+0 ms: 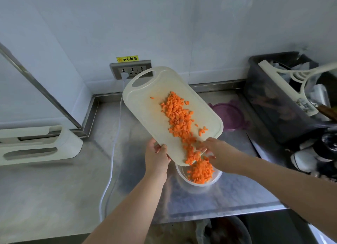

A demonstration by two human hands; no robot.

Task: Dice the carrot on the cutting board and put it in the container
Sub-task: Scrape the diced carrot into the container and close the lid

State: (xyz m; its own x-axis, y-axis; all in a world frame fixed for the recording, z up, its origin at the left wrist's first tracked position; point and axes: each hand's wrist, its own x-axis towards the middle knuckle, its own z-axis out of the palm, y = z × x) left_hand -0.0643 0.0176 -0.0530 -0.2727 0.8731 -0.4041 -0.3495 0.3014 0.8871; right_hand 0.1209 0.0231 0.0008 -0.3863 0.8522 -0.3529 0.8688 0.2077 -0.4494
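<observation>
A white cutting board [145, 108] is tilted over a clear round container [182, 176] on the steel counter. My left hand [157, 158] grips the board's near left edge. Orange diced carrot [178, 116] lies in a strip down the board and slides off its low end. A heap of carrot dice [201, 171] sits inside the container. My right hand [217, 150] rests with its fingers straight on the board's lower right part, touching the carrot dice there.
A purple lid [228, 116] lies behind the board. A knife [255, 147] lies on the counter at right, beside a dark bin of utensils [273, 101]. A white cord [113, 152] runs from the wall socket [131, 69]. A white rack [36, 145] stands at left.
</observation>
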